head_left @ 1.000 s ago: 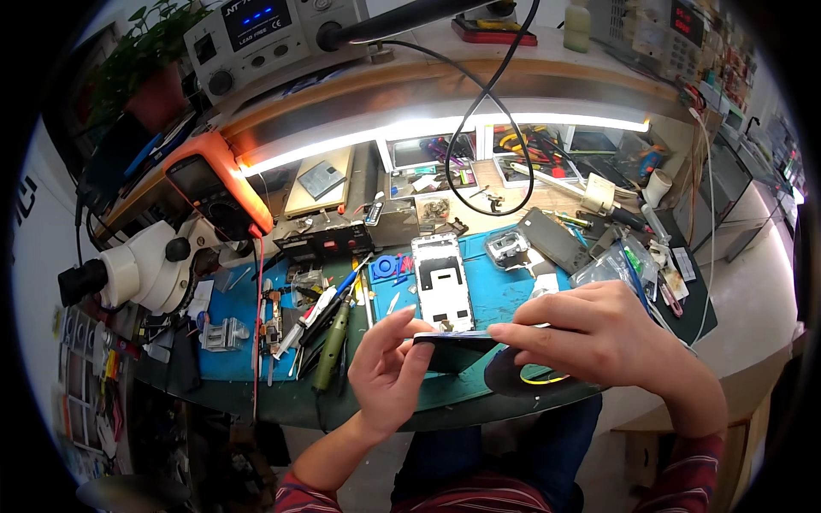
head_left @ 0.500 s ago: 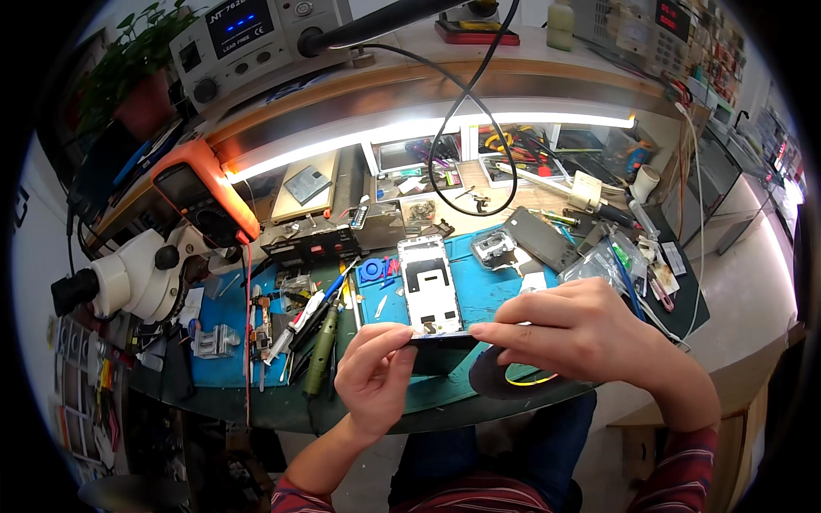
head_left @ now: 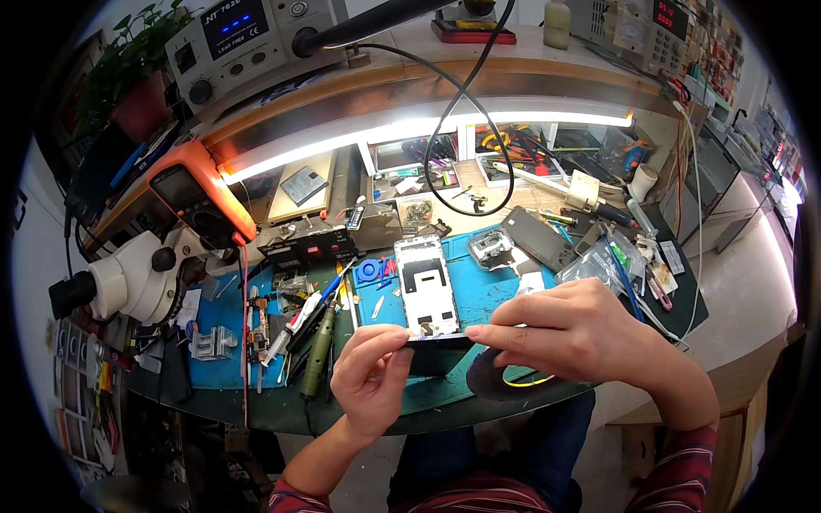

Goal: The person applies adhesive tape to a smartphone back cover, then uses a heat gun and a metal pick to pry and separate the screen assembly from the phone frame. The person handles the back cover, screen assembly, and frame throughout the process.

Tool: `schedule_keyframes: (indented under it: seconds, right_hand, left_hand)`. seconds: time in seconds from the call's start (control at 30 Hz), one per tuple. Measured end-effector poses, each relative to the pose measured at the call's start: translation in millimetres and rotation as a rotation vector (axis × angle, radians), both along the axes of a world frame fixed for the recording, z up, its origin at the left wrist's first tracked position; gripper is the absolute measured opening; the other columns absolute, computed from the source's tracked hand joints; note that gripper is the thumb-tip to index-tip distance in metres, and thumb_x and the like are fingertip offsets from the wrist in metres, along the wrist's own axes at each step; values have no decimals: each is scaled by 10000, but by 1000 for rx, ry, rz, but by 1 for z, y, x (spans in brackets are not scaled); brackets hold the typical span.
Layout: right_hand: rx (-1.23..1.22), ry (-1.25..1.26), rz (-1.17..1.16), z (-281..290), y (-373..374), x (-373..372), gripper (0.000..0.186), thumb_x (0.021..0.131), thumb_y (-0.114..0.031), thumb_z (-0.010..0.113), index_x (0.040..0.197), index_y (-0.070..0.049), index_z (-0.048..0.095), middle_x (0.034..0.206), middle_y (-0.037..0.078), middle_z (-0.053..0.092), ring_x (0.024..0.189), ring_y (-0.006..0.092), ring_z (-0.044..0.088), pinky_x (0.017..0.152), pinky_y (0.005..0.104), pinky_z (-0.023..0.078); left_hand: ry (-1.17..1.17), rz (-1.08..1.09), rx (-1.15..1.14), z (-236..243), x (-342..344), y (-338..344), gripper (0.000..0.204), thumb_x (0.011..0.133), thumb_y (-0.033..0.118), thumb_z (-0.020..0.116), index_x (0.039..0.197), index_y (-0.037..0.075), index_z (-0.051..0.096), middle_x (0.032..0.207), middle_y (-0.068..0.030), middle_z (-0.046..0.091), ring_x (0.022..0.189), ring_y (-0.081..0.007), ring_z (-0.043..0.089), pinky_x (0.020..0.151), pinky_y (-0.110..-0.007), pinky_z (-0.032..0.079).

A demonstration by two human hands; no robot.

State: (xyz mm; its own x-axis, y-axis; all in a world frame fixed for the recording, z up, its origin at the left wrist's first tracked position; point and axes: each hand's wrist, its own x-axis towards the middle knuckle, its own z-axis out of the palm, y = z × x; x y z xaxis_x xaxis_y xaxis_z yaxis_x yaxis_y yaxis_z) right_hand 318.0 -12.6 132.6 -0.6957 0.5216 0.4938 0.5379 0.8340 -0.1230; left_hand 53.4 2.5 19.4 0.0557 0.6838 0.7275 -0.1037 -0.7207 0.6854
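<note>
While the left hand (head_left: 372, 372) pinches the left end of a dark panel (head_left: 434, 361) between thumb and fingers, the right hand (head_left: 577, 333) has its fingertips at the panel's right corner; I cannot tell whether they grip it. The panel is tilted above the front edge of the worktop (head_left: 278, 406). Just beyond lies a white frame (head_left: 438, 301) on the blue mat (head_left: 492, 291); a dark disc (head_left: 486, 376) sits below the right hand, near that front edge.

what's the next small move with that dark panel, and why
Probably ease the right hand along the dark panel's upper edge, since its fingers are at that edge's right end while the left hand pinches the left end.
</note>
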Motion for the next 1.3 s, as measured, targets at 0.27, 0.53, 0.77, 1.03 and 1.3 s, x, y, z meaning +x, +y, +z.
schedule_keyframes:
  seconds: [0.27, 0.53, 0.77, 1.03, 1.3]
  right_hand:
    - [4, -5, 4, 0, 0, 0, 448, 784, -187, 850, 1215, -122, 749, 959, -4, 690, 714, 153, 692, 584, 294, 566]
    - [11, -14, 4, -1, 0, 0, 456, 782, -196, 851, 1222, -123, 751, 960, -8, 689, 715, 143, 689, 585, 290, 564]
    - [13, -16, 4, -2, 1, 1, 457, 788, -199, 850, 1228, -128, 751, 967, -12, 688, 717, 137, 686, 581, 289, 562]
    - [30, -13, 13, -2, 1, -1, 439, 792, -189, 839, 1218, -133, 751, 964, -16, 686, 718, 134, 691, 582, 286, 566]
    - [107, -47, -11, -3, 1, -8, 433, 785, -172, 808, 1212, -134, 750, 958, -25, 666, 710, 114, 679, 573, 271, 565]
  left_hand:
    - [7, -2, -2, 0, -1, 0, 279, 942, -117, 683, 1204, -21, 685, 1102, -160, 697, 895, -125, 659, 659, -224, 538]
    - [-5, -14, 3, 1, 0, -1, 273, 943, -116, 683, 1200, -23, 685, 1095, -156, 696, 903, -129, 662, 667, -227, 541]
    - [-3, -11, -1, 1, -1, -1, 264, 943, -116, 684, 1190, -23, 685, 1096, -155, 695, 904, -129, 662, 661, -226, 538]
    - [54, 45, 11, 6, -3, -3, 285, 908, -125, 712, 1172, -21, 691, 1072, -160, 707, 907, -150, 677, 675, -245, 550]
    - [391, 234, 252, 31, -18, 5, 371, 806, -109, 794, 1153, 4, 727, 1006, -134, 726, 865, -227, 710, 730, -303, 578]
